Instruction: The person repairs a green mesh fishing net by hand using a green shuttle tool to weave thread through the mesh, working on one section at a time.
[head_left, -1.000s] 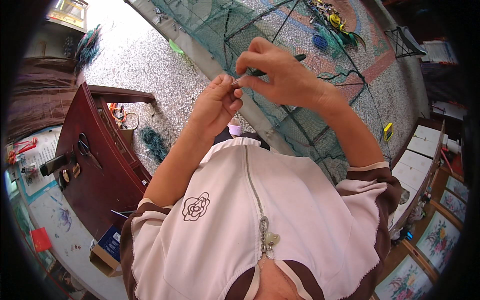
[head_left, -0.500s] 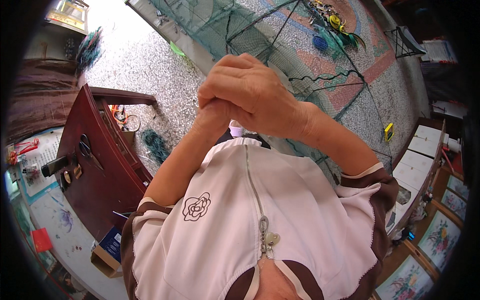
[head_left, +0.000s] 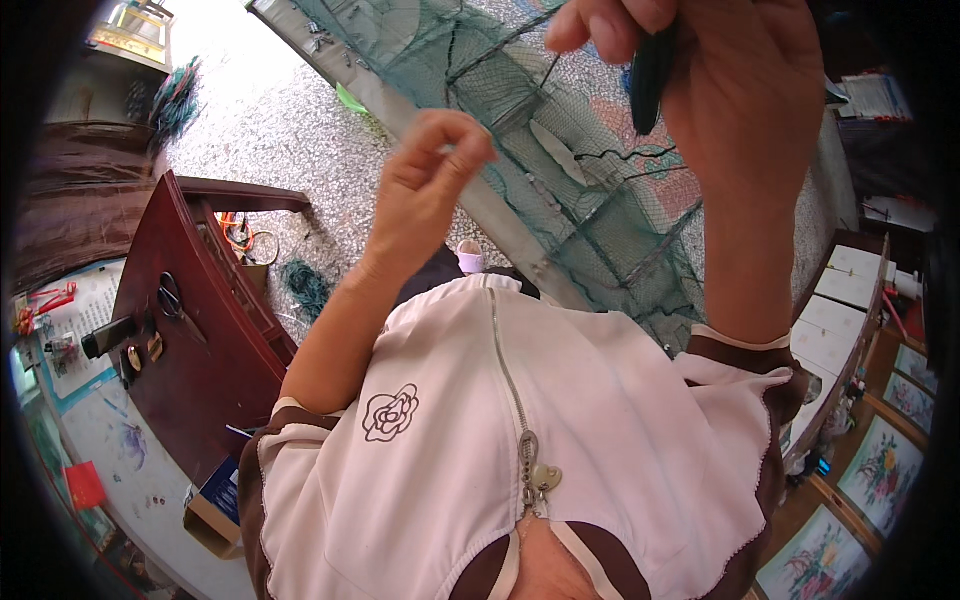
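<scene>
My right hand (head_left: 745,90) is raised at the upper right. Its fingers close on a slim, dark green tool (head_left: 651,85) with a tapering end, shaped like a netting needle. Lower and nearer the middle, my left hand (head_left: 428,185) is curled with thumb and forefinger drawn together; whatever the pinch may hold is too fine to see. Beyond both hands spreads green netting (head_left: 520,105) with dark cords, draped over a long grey slab (head_left: 400,112) and onto the floor.
At left stands a dark red wooden stool or table (head_left: 200,370) with scissors (head_left: 178,302) on it. A green twine bundle (head_left: 305,288) lies on the speckled floor beside it. An open cardboard box (head_left: 212,520) sits lower left; white boxes (head_left: 835,300) stand at right.
My hands were together in front of me and are now apart. The right has swung up and to the right, bringing the dark green tool into sight; the left stays near the middle.
</scene>
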